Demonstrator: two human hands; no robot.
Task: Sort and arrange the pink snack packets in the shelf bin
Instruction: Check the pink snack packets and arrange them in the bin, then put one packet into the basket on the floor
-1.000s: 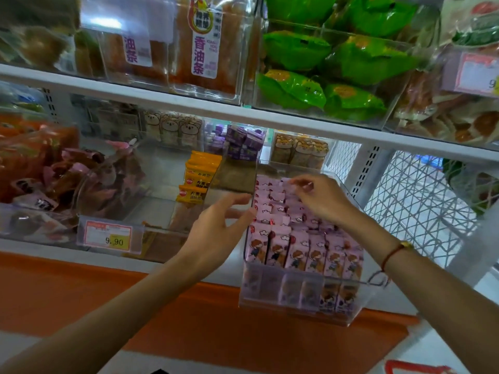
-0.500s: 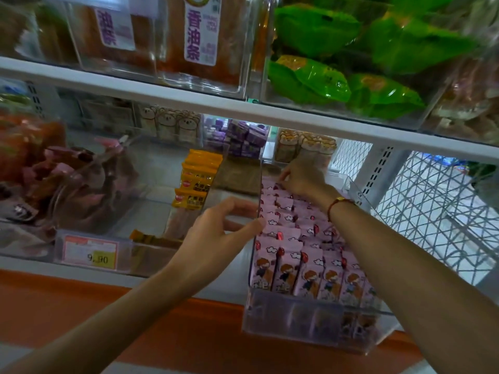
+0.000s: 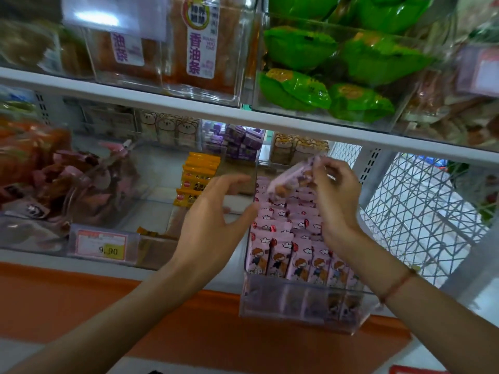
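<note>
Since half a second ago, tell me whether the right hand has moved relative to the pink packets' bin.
Yes. The right hand has come up off the rear rows, lifting one pink packet above the clear bin, toward the person.

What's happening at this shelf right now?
A person is tidying a clear shelf bin filled with upright rows of pink snack packets. The right hand has one pink packet pinched and lifted above the back rows. The left hand is open, empty, at the bin's left edge, thumb toward the packets.
</note>
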